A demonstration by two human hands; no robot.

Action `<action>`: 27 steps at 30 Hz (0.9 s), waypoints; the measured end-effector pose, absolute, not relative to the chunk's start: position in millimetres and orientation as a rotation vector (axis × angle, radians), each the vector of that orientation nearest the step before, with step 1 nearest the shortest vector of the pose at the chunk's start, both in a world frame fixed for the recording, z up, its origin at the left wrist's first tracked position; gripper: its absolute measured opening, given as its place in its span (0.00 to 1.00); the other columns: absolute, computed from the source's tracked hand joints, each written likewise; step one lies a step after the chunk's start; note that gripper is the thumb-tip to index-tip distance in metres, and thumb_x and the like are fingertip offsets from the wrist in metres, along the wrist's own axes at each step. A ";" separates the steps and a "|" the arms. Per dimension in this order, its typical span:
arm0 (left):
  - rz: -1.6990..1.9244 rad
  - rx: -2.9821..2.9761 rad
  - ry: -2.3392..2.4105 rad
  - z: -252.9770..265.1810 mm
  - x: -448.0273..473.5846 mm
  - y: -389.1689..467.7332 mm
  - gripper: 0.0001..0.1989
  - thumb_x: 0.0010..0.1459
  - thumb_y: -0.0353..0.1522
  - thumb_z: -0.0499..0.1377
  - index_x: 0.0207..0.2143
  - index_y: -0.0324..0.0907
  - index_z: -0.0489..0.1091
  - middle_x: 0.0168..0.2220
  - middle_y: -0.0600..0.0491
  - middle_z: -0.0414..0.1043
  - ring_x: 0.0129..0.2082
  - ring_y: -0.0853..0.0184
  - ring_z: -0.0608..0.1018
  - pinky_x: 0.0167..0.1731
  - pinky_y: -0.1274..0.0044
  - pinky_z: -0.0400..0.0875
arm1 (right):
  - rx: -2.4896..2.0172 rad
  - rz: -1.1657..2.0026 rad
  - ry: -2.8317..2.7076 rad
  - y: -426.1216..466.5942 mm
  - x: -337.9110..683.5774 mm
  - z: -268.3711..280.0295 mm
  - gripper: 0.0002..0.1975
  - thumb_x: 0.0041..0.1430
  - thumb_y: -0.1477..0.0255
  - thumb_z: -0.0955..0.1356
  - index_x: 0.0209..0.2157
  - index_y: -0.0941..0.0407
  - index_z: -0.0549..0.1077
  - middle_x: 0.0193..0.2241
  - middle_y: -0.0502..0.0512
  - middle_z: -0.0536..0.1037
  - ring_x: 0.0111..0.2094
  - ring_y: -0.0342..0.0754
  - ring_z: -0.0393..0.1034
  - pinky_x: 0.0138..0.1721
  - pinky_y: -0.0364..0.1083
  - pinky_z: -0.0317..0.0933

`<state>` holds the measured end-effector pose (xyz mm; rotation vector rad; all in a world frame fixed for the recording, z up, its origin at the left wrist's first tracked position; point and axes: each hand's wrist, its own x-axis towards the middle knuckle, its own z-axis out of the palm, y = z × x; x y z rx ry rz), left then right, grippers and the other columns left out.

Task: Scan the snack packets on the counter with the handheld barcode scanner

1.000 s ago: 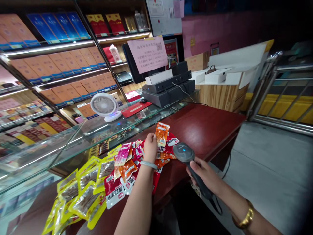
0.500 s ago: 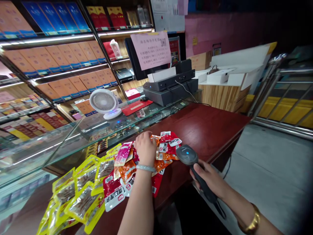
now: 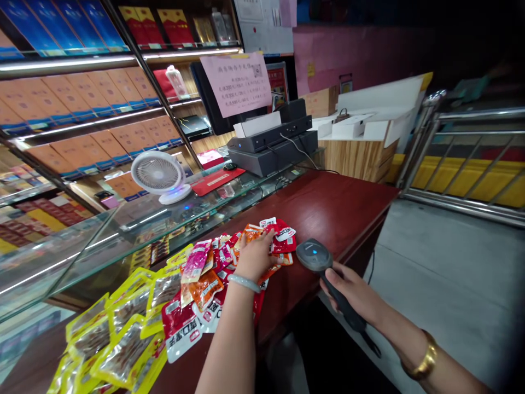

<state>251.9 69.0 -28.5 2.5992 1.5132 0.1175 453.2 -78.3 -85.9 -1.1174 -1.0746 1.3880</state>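
My left hand (image 3: 256,256), with a pale bangle at the wrist, lies over a pile of small snack packets, fingers spread on the orange packet (image 3: 252,233) and its neighbours. Red and white packets (image 3: 283,239) lie just beyond the fingertips. Left of the hand are a pink packet (image 3: 197,261), an orange packet (image 3: 206,290) and a red-and-white packet (image 3: 182,328). Several yellow packets with clear windows (image 3: 123,350) overlap at the lower left. My right hand (image 3: 353,293) is wrapped round the handle of a black barcode scanner (image 3: 315,254), whose blue light is lit.
The packets rest on a dark red wooden counter (image 3: 348,202) beside a glass display case (image 3: 135,219). On the glass stand a white fan (image 3: 159,175), a red folder (image 3: 218,181) and a cash register (image 3: 274,148). A metal railing (image 3: 463,191) is at the right.
My left hand has shifted right across the pile, its fingers now more spread. My right hand still holds the scanner in about the same place. The view has turned slightly right.
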 end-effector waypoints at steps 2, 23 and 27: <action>0.156 2.640 1.538 -24.8 250.9 69.3 0.40 0.51 0.39 0.64 0.65 0.52 0.52 0.60 0.45 0.65 0.58 0.55 0.68 0.64 0.58 0.37 | -1.113 1.381 -1.080 -79.0 451.2 -87.8 0.21 0.60 0.51 0.63 0.34 0.56 0.64 0.20 0.43 0.66 0.15 0.38 0.62 0.17 0.39 0.57; 0.823 2.421 1.654 -6.7 245.9 69.0 0.17 0.64 0.42 0.47 0.34 0.45 0.73 0.30 0.50 0.75 0.30 0.65 0.74 0.28 0.77 0.57 | -1.015 1.274 -0.982 -91.1 450.3 -78.2 0.21 0.61 0.50 0.63 0.34 0.56 0.63 0.19 0.43 0.66 0.13 0.36 0.61 0.13 0.36 0.55; 0.805 2.269 1.516 -20.6 254.2 74.9 0.15 0.61 0.42 0.52 0.29 0.43 0.71 0.25 0.51 0.73 0.26 0.67 0.72 0.25 0.78 0.55 | -0.977 1.248 -0.977 -90.3 448.2 -70.3 0.22 0.60 0.50 0.63 0.36 0.56 0.63 0.20 0.43 0.66 0.13 0.36 0.60 0.13 0.37 0.56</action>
